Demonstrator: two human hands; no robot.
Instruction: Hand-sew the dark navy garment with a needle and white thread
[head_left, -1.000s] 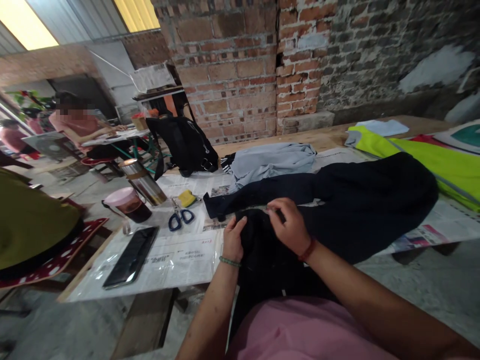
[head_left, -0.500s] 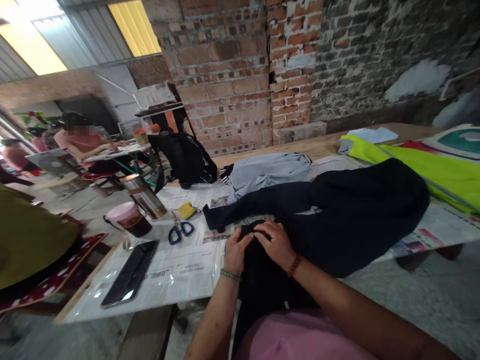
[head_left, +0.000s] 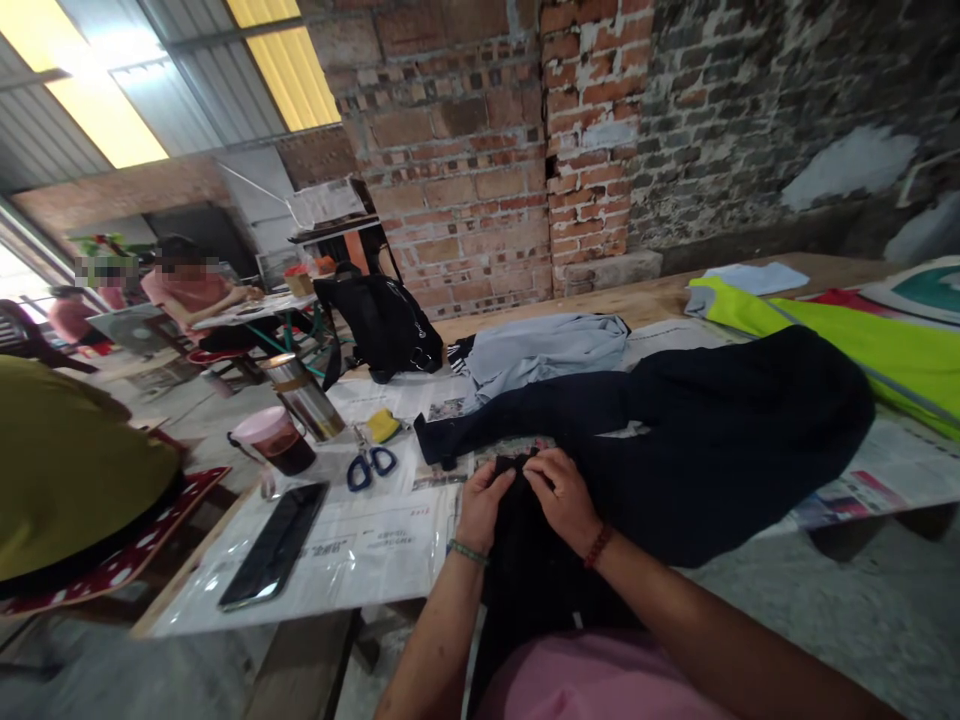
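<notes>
A dark navy garment (head_left: pixel 720 430) is spread over the table at the centre and right, one sleeve-like strip reaching left. My left hand (head_left: pixel 482 502) pinches the edge of black cloth near the table's front edge, thumb on top. Close on its right, my right hand (head_left: pixel 562 502) grips the same cloth edge between thumb and fingers. The black cloth (head_left: pixel 525 540) hangs down from both hands toward my lap; whether it joins the navy garment I cannot tell. Blue-handled scissors (head_left: pixel 371 466) lie left of my hands, beside a yellow object (head_left: pixel 382 426).
Left on the table are a phone (head_left: pixel 274 545), a lidded cup (head_left: pixel 277 440) and a steel flask (head_left: pixel 304 395). Behind lie a black backpack (head_left: pixel 379 325) and a grey garment (head_left: pixel 544 350). A neon-yellow garment (head_left: pixel 825 330) and an iron (head_left: pixel 926 290) are at right. People sit at left.
The camera view has shifted a little, so the scene sits slightly further right and lower. My hands have drawn slightly apart along the cloth edge, both still gripping it.
</notes>
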